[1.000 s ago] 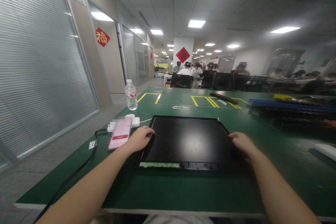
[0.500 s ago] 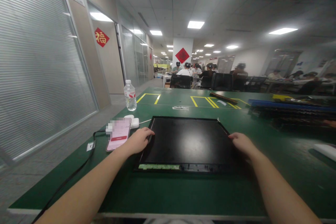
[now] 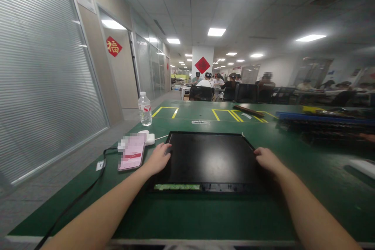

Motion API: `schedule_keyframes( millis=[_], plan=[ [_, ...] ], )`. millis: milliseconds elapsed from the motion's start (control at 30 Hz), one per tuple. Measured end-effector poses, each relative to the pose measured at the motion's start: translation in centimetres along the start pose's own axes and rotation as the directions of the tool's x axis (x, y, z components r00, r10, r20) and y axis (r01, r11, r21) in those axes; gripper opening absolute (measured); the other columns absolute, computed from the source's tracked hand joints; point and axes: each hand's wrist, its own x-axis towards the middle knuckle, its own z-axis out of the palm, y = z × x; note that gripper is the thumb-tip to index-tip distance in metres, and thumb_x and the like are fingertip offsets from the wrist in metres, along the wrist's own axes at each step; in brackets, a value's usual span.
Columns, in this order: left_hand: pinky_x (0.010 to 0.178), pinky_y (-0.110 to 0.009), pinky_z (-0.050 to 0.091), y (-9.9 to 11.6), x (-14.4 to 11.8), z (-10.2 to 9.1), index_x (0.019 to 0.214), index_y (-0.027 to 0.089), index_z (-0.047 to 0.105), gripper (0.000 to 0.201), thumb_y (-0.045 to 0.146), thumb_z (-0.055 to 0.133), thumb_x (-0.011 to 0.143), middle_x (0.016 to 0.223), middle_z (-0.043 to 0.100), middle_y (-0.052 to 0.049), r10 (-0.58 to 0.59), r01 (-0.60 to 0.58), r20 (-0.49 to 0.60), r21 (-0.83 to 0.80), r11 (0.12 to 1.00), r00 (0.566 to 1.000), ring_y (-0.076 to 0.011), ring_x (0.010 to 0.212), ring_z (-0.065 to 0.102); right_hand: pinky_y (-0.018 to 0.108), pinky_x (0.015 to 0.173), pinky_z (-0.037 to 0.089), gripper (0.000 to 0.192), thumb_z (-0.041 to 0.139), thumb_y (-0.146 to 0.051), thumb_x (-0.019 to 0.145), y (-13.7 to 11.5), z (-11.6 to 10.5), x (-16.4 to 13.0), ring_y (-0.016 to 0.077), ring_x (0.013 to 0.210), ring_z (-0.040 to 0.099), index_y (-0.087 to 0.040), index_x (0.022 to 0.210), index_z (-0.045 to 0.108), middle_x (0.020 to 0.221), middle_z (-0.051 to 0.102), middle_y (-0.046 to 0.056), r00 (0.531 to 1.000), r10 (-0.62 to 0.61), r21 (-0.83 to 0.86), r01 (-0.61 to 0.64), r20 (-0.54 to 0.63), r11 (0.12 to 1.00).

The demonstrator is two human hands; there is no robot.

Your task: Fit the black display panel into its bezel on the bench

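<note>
On green table (image 3: 205,211), L hand (image 3: 158,159) & R hand (image 3: 265,159) each grip black panel (image 3: 209,158) side edges.

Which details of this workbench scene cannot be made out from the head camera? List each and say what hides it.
- Phone screen: its upper part is pixelated, so the text is unreadable.
- Left hand fingertips: curled over the black panel edge, so the grip is unclear.
- Right hand: its underside is hidden on the panel's right edge.
- Dark stack at right: blurred, contents unclear.
- White object: cut off by the right edge.
</note>
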Motion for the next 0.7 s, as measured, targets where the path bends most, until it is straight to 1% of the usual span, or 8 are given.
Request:
schedule_keyframes(
  millis=[100,267,367,400,467,567,633,700],
  plan=[
    [0.116,-0.044,0.035,0.1,0.9,0.3,0.125,0.012,0.060,0.046,0.027,0.052,0.082,0.138,0.058,-0.018,-0.025,0.024,0.012,0.035,0.999,1.000,-0.0301,0.136,0.048,0.030,0.084,0.050,0.033,0.059,-0.010,0.063,0.2,-0.3,0.7,0.0242,0.095,0.068,-0.019,0.090,0.076,0.094,0.073,0.009,0.999,0.002,0.101,-0.007,0.047,0.995],
    [0.114,-0.040,0.036,0.4,2.3,0.5,0.125,0.012,0.059,0.047,0.029,0.054,0.081,0.134,0.058,-0.017,-0.036,0.035,0.021,0.071,0.997,0.999,-0.0286,0.133,0.052,0.029,0.077,0.051,0.021,0.054,-0.014,0.071,1.1,-0.7,1.8,0.0221,0.086,0.069,-0.019,0.080,0.072,0.087,0.075,0.008,0.996,0.013,0.265,-0.037,0.093,0.964],
    [0.113,-0.039,0.038,0.4,2.7,0.7,0.123,0.013,0.060,0.044,0.028,0.054,0.082,0.131,0.060,-0.016,-0.042,0.041,0.019,0.081,0.996,0.999,-0.0283,0.130,0.053,0.029,0.078,0.051,0.020,0.055,-0.022,0.076,1.4,-0.9,1.8,0.0223,0.086,0.070,-0.019,0.081,0.074,0.086,0.075,0.007,0.998,-0.030,0.298,0.011,0.060,0.955],
    [0.113,-0.039,0.038,0.4,2.7,0.7,0.122,0.013,0.060,0.044,0.028,0.054,0.082,0.130,0.060,-0.016,-0.039,0.037,0.017,0.079,0.996,0.999,-0.0282,0.130,0.054,0.029,0.080,0.051,0.021,0.055,-0.023,0.077,1.4,-1.0,1.7,0.0223,0.087,0.069,-0.020,0.085,0.074,0.087,0.075,0.006,0.999,-0.040,0.297,0.030,0.029,0.954],
    [0.113,-0.040,0.037,0.2,2.6,0.7,0.123,0.014,0.060,0.043,0.027,0.053,0.083,0.131,0.060,-0.016,-0.014,0.013,0.014,0.067,0.998,1.000,-0.0280,0.130,0.054,0.028,0.082,0.051,0.032,0.055,-0.023,0.077,1.4,-1.0,1.4,0.0216,0.088,0.069,-0.020,0.101,0.075,0.089,0.074,0.005,0.998,-0.065,0.295,0.069,-0.025,0.953],
    [0.114,-0.040,0.036,0.0,2.2,0.6,0.125,0.013,0.058,0.045,0.028,0.052,0.084,0.133,0.059,-0.017,0.034,-0.036,0.035,0.054,0.998,0.999,-0.0276,0.130,0.053,0.028,0.083,0.051,0.053,0.057,-0.021,0.075,1.2,-0.9,1.1,0.0209,0.089,0.070,-0.021,0.128,0.066,0.096,0.073,0.004,0.995,-0.098,0.285,0.098,-0.016,0.953],
    [0.113,-0.040,0.036,-0.1,1.9,0.6,0.128,0.011,0.056,0.046,0.029,0.050,0.085,0.133,0.058,-0.018,0.041,-0.045,0.055,0.075,0.996,0.998,-0.0287,0.131,0.052,0.028,0.086,0.050,0.059,0.060,-0.020,0.074,0.9,-0.7,0.7,0.0219,0.095,0.069,-0.023,0.133,0.063,0.104,0.072,0.006,0.994,-0.107,0.242,0.102,0.009,0.965],
    [0.113,-0.042,0.036,0.0,1.7,0.6,0.130,0.010,0.054,0.048,0.031,0.049,0.087,0.136,0.056,-0.021,0.016,-0.023,0.055,0.124,0.992,0.998,-0.0309,0.134,0.050,0.028,0.091,0.049,0.060,0.061,-0.019,0.074,0.5,-0.6,0.4,0.0234,0.105,0.067,-0.022,0.135,0.063,0.114,0.070,0.008,0.992,-0.124,0.161,0.119,0.025,0.980]
  ],
)
